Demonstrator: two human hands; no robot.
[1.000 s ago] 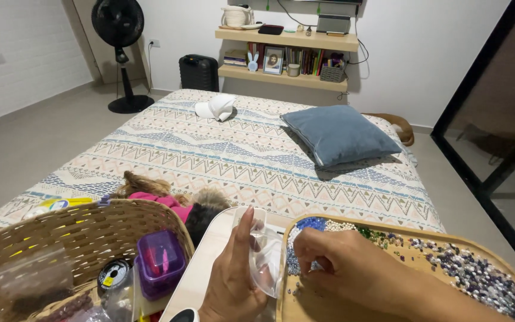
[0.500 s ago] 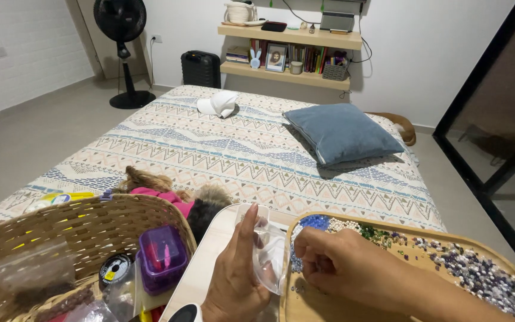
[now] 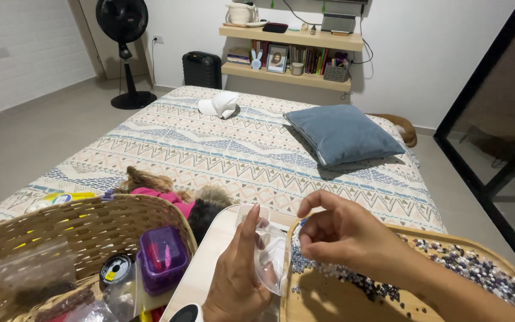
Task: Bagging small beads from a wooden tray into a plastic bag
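Pinched between thumb and fingers of the left hand: a small clear plastic bag, held upright with its mouth up, over the pale board that lies between the two baskets. Fingers closed on the bag's near side; thumb stands straight up along it.

Right hand hovers just right of the bag, above the left end of the wooden tray. Thumb and forefinger drawn together at the tips, other fingers curled. Whether a bead sits in the pinch cannot be told; too small to see.

Tray holds a spread of beads, mostly white, grey and purple, banked along its far rim and thinning toward the near side. Hand not touching the beads.

Left of the board: woven wicker basket, holding a purple lidded box, a round black spool and several clear bags with dark contents.

Small dog, brown and black, in a pink garment, lies on the bed just behind the basket and board.

Bed has a patterned zigzag cover. Blue pillow toward the right, white cap near the far end.

Beyond: black standing fan, dark suitcase, wall shelves with books and a framed picture.
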